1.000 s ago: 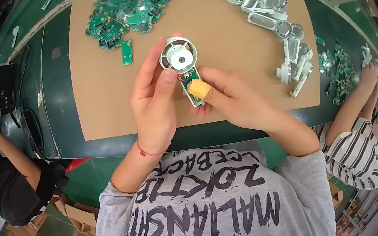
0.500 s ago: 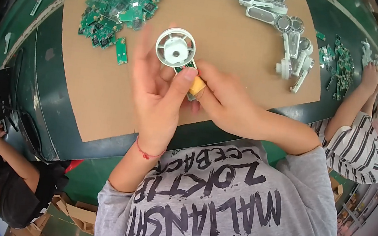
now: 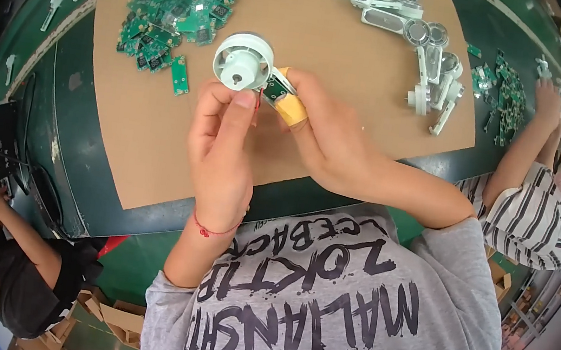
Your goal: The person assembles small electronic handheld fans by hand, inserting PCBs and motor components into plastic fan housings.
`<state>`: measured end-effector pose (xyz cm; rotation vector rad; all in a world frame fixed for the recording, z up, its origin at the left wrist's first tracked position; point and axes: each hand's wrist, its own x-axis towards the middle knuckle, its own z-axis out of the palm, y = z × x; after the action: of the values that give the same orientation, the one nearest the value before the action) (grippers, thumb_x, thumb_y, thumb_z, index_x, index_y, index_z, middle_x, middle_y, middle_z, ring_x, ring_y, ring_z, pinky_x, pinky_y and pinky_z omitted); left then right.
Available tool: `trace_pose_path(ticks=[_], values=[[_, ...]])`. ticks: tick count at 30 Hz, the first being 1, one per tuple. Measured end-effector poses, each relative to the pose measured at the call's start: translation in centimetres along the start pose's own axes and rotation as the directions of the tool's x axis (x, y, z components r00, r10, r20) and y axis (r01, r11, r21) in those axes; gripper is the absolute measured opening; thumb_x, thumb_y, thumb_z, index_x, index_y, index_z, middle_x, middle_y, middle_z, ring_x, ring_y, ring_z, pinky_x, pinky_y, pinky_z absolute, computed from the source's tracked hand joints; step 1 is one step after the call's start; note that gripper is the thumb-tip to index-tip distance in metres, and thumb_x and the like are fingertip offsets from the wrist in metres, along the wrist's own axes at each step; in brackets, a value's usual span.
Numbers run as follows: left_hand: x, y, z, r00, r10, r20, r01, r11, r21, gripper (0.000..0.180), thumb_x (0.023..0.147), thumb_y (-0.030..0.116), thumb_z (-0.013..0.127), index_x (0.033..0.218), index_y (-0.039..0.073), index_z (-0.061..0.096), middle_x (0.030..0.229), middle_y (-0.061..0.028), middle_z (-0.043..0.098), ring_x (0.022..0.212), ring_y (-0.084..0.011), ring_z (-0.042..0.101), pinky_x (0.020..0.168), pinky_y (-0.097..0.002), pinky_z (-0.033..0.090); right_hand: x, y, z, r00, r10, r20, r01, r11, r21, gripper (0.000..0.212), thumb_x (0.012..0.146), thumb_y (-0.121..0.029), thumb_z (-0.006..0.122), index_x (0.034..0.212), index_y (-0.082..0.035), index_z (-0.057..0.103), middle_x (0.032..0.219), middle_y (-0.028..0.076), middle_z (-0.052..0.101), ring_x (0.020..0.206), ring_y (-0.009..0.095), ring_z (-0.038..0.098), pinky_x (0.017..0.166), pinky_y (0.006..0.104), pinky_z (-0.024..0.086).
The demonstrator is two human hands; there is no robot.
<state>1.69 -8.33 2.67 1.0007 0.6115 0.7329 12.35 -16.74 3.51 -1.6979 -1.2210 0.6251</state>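
A white handheld fan [image 3: 244, 62] is up in front of me, its round spoked head tilted to the left. In its opened handle lies a green circuit board [image 3: 276, 90], and a thin red wire [image 3: 259, 97] runs beside the head. My right hand [image 3: 333, 125] is closed around the handle; a yellow wrap [image 3: 292, 111] covers part of its thumb. With thumb and fingers pressed together, my left hand [image 3: 225, 136] pinches at the lower edge of the fan head, close to the wire. Its fingertips are partly hidden, so whether they grip the wire too is unclear.
Brown cardboard [image 3: 157, 144] covers the green table. A heap of green circuit boards [image 3: 182, 10] lies at the far left, one board [image 3: 179, 75] apart from it. White fan assemblies [image 3: 416, 33] lie at the far right. Co-workers sit on both sides.
The fan head has tipped and shifted left, showing its side. My left hand has gone from spread fingers behind the fan to a pinch below its head. The board in the handle shows more.
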Motion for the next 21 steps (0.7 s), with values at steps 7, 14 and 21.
trace_pose_path(ticks=[7, 14, 21], values=[[-1.0, -1.7, 0.0, 0.946, 0.321, -0.043, -0.296, 0.911, 0.286, 0.006, 0.088, 0.007, 0.053, 0.091, 0.002, 0.050, 0.099, -0.0067, 0.042, 0.081, -0.0109, 0.043, 0.069, -0.0234, 0.037, 0.2, -0.8, 0.3, 0.999, 0.051, 0.014, -0.052, 0.992, 0.114, 0.022, 0.087, -0.004, 0.043, 0.108, 0.002, 0.040, 0.083, 0.023, 0.057, 0.076, 0.042, 0.056, 0.063, 0.0470, 0.043], [-1.1, -0.7, -0.8, 0.693, 0.639, 0.334, -0.548, 0.167, 0.819, 0.012, 0.083, 0.004, 0.059, 0.093, 0.002, 0.051, 0.099, -0.0118, 0.039, 0.079, -0.0168, 0.042, 0.065, -0.0255, 0.037, 0.1, -0.9, 1.0, 1.000, 0.003, -0.010, -0.001, 0.992, 0.126, 0.024, 0.082, -0.002, 0.044, 0.104, 0.006, 0.039, 0.080, 0.026, 0.056, 0.074, 0.043, 0.055, 0.063, 0.0481, 0.041], [-1.2, 0.4, 0.0, 0.975, 0.214, -0.054, -0.188, 0.934, 0.304, 0.009, 0.090, 0.010, 0.049, 0.085, 0.002, 0.050, 0.089, -0.0054, 0.045, 0.063, -0.0089, 0.043, 0.049, -0.0204, 0.036, 0.8, -2.3, -0.6, 0.917, 0.236, 0.322, -0.347, 0.869, 0.352, 0.018, 0.090, -0.011, 0.040, 0.094, 0.006, 0.041, 0.079, 0.019, 0.059, 0.070, 0.034, 0.058, 0.063, 0.0421, 0.045]])
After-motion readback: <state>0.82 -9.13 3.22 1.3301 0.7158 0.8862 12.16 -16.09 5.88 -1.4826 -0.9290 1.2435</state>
